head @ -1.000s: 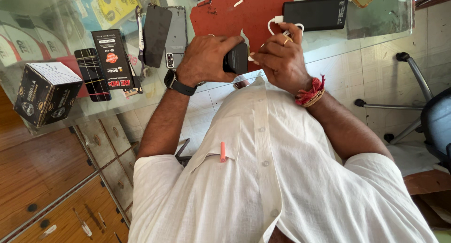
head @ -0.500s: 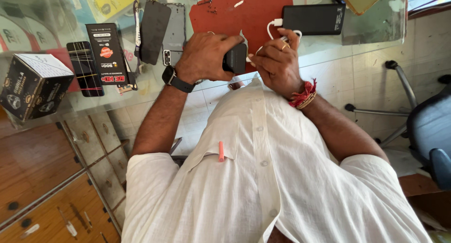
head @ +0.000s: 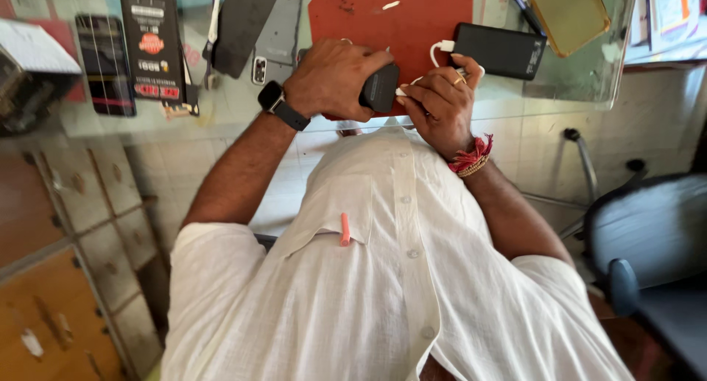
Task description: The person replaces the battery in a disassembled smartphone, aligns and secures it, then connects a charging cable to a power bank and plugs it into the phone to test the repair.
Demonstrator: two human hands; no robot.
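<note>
My left hand (head: 333, 79), with a black watch on the wrist, grips a small black device (head: 380, 88) over the red mat (head: 412, 20) on the glass desk. My right hand (head: 440, 105), with a ring and red thread band, pinches a white cable plug (head: 403, 91) at the end of that device. The white cable (head: 440, 49) runs to a black power bank (head: 499, 51) lying just behind my right hand.
Phone back covers (head: 243, 23) and black packaged items (head: 151, 42) lie on the glass to the left, with a box (head: 29, 71) at the far left. A yellow case (head: 571, 12) sits at the back right. A blue office chair (head: 648, 241) stands to the right, wooden drawers (head: 51, 307) to the left.
The view has shifted a little. Both hands stay together on the black device, with the right fingers still at the cable plug.
</note>
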